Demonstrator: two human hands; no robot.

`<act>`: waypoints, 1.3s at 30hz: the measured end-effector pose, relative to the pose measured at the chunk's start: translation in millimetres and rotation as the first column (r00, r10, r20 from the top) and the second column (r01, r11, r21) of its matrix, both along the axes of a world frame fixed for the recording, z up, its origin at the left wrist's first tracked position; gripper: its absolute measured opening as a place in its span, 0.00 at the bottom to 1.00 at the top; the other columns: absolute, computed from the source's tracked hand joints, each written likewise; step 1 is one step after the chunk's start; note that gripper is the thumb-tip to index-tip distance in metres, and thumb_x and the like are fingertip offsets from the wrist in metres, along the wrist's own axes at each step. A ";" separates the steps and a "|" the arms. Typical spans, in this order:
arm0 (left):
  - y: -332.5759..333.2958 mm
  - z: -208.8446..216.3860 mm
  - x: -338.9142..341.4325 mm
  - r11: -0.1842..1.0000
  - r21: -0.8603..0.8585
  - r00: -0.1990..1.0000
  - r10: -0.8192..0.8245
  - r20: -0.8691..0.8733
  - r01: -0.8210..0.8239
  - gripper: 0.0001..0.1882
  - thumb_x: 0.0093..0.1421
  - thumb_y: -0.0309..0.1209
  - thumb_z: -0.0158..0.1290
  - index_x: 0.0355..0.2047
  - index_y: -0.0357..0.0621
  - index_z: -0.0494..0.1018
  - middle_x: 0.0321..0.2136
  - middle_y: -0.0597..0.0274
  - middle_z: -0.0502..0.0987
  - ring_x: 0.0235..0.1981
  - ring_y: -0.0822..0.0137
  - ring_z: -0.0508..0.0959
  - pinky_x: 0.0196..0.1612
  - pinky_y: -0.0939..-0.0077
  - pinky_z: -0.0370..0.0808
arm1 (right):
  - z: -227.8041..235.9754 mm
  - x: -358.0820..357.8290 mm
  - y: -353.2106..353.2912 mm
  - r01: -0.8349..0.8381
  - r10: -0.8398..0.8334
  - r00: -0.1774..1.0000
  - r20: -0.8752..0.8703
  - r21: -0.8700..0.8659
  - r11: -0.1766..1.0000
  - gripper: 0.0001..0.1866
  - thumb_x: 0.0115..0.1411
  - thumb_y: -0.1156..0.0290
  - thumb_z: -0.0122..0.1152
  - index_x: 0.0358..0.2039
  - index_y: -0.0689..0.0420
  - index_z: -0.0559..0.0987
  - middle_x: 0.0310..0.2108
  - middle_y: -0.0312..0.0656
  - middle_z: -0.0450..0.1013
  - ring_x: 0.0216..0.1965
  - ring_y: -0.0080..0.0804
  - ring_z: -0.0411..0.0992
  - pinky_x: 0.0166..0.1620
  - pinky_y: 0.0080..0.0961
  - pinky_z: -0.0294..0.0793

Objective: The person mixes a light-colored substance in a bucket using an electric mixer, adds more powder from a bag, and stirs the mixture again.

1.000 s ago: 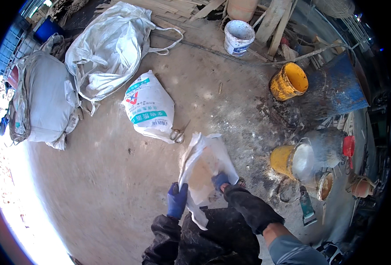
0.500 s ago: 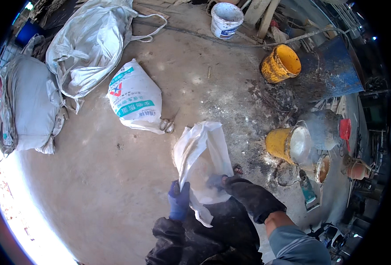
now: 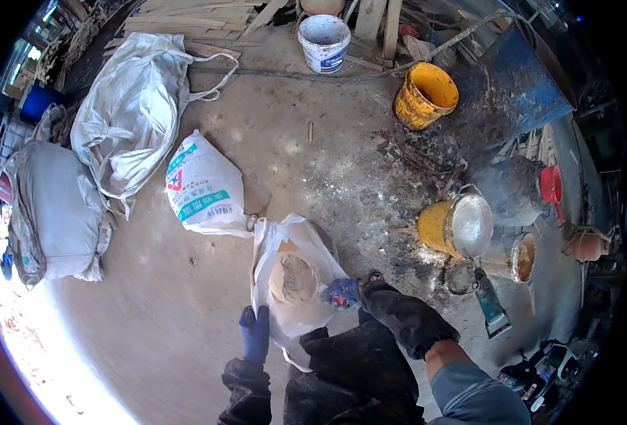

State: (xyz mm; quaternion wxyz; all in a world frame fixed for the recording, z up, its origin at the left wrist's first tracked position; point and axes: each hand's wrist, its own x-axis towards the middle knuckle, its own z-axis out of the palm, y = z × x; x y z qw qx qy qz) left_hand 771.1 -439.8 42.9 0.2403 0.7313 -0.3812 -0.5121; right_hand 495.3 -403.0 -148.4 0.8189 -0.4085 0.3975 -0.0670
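An open white woven sack [image 3: 266, 249] stands in front of me, its mouth facing up. Pale grey powder [image 3: 298, 278] shows inside it. My left hand [image 3: 254, 334], in a blue glove, is closed on the sack's near left edge. At the right edge of the mouth, my right hand [image 3: 341, 292], also blue-gloved, has its fingers curled around the rim; a small red patch shows at its fingers. A tied white sack with green and red print [image 3: 207, 195] lies just beyond, at the left.
At the right stand a yellow bucket of white powder [image 3: 435, 228], a grey container [image 3: 501, 190] with a red dipper [image 3: 551, 190], and a teal power tool [image 3: 491, 306]. Farther off are a stained yellow bucket [image 3: 405, 106], a white bucket [image 3: 324, 60] and a large white bag [image 3: 132, 113].
My right hand has come up out of the dusty sack to its right rim. The mouth is spread wider, the powder now shows, and the dust has thinned. My view has shifted.
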 end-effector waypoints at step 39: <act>70.2 32.0 -53.4 0.959 -0.035 0.880 -0.242 0.409 0.280 0.27 0.64 0.36 0.52 0.56 0.30 0.61 0.54 0.47 0.62 0.48 0.58 0.68 0.53 0.68 0.67 | 2.1 -471.1 210.6 0.510 -0.510 -0.434 -0.742 -0.670 0.540 0.18 0.53 0.61 0.59 0.38 0.61 0.72 0.34 0.58 0.75 0.38 0.59 0.73 0.38 0.48 0.72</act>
